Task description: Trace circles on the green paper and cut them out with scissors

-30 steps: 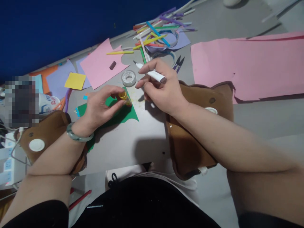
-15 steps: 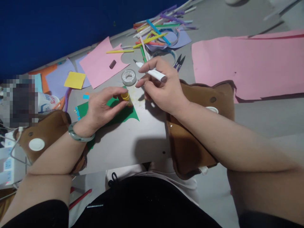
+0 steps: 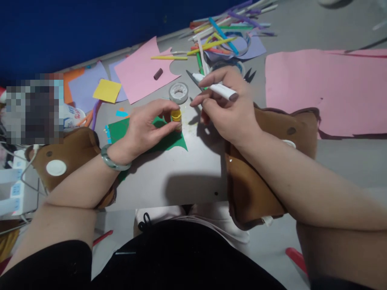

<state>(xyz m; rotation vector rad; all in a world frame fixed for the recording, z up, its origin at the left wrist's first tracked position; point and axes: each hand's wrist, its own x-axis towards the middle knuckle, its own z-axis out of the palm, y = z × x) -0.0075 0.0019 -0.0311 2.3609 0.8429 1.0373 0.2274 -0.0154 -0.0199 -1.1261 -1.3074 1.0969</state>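
Note:
In my left hand [image 3: 148,127], a small yellow roll [image 3: 176,115] is pinched between thumb and fingertips, above the right part of a green sheet [image 3: 172,141]. A jade-like bangle [image 3: 116,159] circles that wrist. My right hand [image 3: 231,102] grips a white marker [image 3: 222,91] with a dark end, its pointed tip directed up and left. The marker is apart from the yellow roll. A roll of clear tape [image 3: 178,93] lies between and beyond the hands. On pink paper [image 3: 137,74] rests a short dark brown cylinder [image 3: 158,73], like a marker cap.
Brown cushion-like warmers [image 3: 260,177] lie under both forearms. A large pink sheet [image 3: 302,88] covers the right side. Coloured sticks [image 3: 223,24] pile up at the back, near dark-bladed snips [image 3: 250,75]. A yellow paper square [image 3: 107,91], a cup [image 3: 72,115] and a power strip [image 3: 18,189] are leftward.
The view has shifted, so the table things appear further right. My left hand still pinches the yellow roll and my right hand still holds the marker, with its tip turned slightly.

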